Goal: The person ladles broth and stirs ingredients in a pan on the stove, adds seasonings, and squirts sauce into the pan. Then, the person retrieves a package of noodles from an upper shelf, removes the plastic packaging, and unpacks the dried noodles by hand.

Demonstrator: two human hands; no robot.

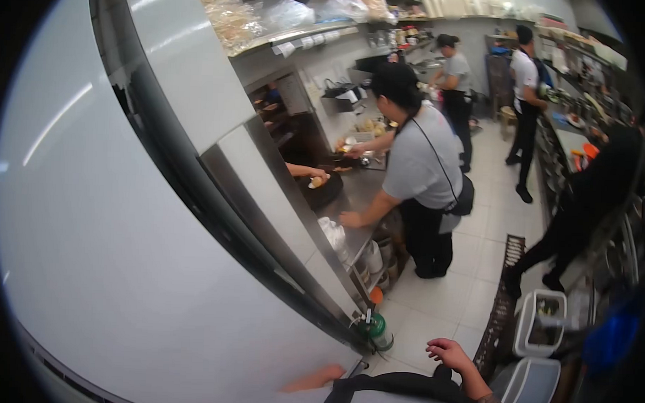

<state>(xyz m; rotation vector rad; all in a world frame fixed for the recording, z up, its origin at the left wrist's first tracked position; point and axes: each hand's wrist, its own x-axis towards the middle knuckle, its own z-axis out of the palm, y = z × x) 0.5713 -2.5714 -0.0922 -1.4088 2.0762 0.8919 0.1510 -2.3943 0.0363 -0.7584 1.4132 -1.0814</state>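
At the bottom of the head view, my right hand [451, 352] hangs over the tiled floor, its fingers loosely bent and apart, with nothing in them. My left hand [328, 374] is blurred beside the large white panel [157, 267]; its fingers cannot be made out. The green canister [380, 332] stands on the floor between and beyond my hands. Right of my right hand are a white bin with items in it [520, 329] and a bin with a pale lid [536, 386].
A co-worker in a grey shirt [427, 159] leans on the steel counter [362, 192] at the left. Farther back stand two more people. A person in black [586, 189] bends at the right counter. A dark floor grate [502, 307] runs beside the bins.
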